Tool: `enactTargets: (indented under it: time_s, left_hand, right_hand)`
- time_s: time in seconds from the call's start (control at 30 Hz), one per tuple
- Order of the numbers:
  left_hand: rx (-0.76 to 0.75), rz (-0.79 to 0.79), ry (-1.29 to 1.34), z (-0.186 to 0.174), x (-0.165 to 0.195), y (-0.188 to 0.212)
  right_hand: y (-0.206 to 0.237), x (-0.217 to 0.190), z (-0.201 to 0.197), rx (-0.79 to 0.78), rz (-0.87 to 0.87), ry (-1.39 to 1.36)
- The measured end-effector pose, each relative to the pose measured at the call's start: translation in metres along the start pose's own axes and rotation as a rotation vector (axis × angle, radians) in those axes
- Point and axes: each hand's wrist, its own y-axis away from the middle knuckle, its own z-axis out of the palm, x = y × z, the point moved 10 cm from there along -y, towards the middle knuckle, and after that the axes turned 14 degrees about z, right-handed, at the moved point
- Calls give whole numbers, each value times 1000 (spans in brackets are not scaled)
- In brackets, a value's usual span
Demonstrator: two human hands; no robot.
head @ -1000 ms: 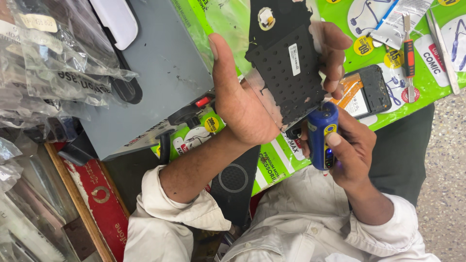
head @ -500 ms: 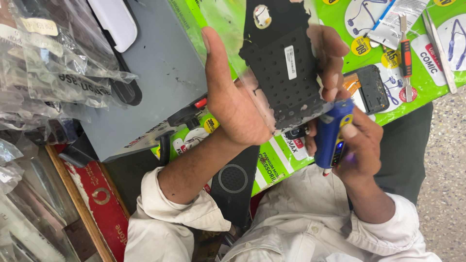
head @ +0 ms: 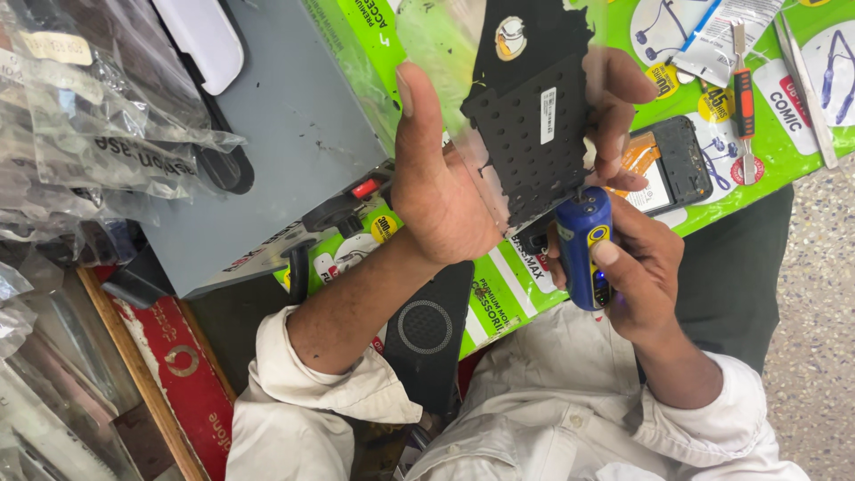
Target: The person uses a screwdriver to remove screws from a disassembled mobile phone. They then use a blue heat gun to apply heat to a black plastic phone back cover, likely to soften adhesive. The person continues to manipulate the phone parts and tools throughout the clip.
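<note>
Green mat [head: 525,294] below: left hand [head: 445,191] clasps black panel [head: 534,134].

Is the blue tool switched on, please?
Seemingly on: a small blue light glows low on the blue tool, gripped in the right hand. Spinning cannot be told.

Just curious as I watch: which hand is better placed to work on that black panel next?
The right hand, probably: it grips the blue tool with its tip at the black panel's lower edge. The left hand is busy holding the panel up.
</note>
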Motion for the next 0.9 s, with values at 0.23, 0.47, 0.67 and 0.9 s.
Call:
enactTargets:
  time_s: [0.23, 0.47, 0.67, 0.9]
  left_hand:
    - [-70, -10, -87, -1, 2, -3]
    - [-89, 36, -279, 5, 4, -4]
    - [-110, 58, -381, 6, 12, -5]
    - [32, 11, -62, -5, -2, -7]
  right_hand:
    - [0, -4, -1, 20, -19, -25]
    - [0, 0, 0, 15, 13, 15]
    - [-2, 1, -2, -10, 23, -56]
    - [-1, 3, 6, -17, 53, 64]
